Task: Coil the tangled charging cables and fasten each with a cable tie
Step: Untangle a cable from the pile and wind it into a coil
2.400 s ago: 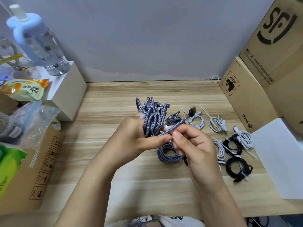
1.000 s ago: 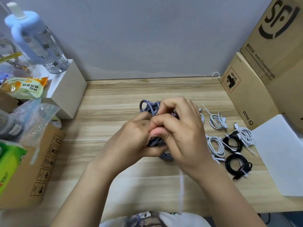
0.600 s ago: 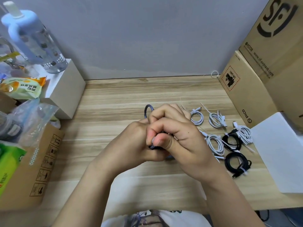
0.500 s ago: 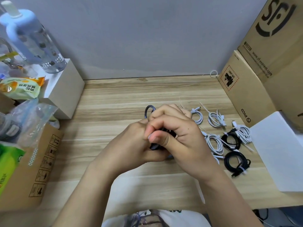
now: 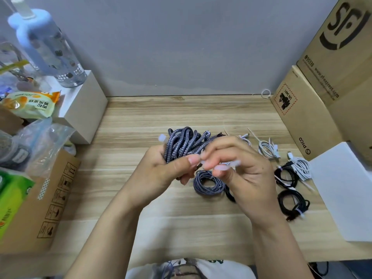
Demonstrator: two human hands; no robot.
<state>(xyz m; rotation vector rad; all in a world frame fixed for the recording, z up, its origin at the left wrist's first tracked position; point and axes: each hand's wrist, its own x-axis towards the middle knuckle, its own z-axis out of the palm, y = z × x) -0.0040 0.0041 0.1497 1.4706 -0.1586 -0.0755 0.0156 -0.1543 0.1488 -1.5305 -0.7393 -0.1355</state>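
Left hand (image 5: pixel 165 170) raised above the desk (image 5: pixel 141 121), fingers and thumb wrapped round the waist of a bundled grey braided cable (image 5: pixel 186 142); loops fan out above the fist, bundle held off the surface. Right hand (image 5: pixel 243 174) just beside it, palm turned inward, fingertips bunched toward the left thumb. It appears to pinch a pale cable tie (image 5: pixel 203 162) there, though blur hides the exact contact. A small white tab (image 5: pixel 161 137) juts at the bundle's upper left; probably the tie's other end, not certain.

Step in hand, by my reading: fastening. Coil is made and the tie is being worked round it. Next move calls for feeding the tail through the head and drawing it snug, with the left-hand hold kept firm so the stiff loops do not spring apart.

Pose: both forearms rise from the near edge and converge mid-desk; wrists bent, hands at the same height.

On the desk directly under the hands, a finished grey coil (image 5: pixel 209 183). To the right, a black coil (image 5: pixel 293 204) with a white tie, a second black coil (image 5: pixel 285 177), and white coils (image 5: pixel 302 166) near the cardboard box (image 5: pixel 302 121). Most of the lot looks tied already.
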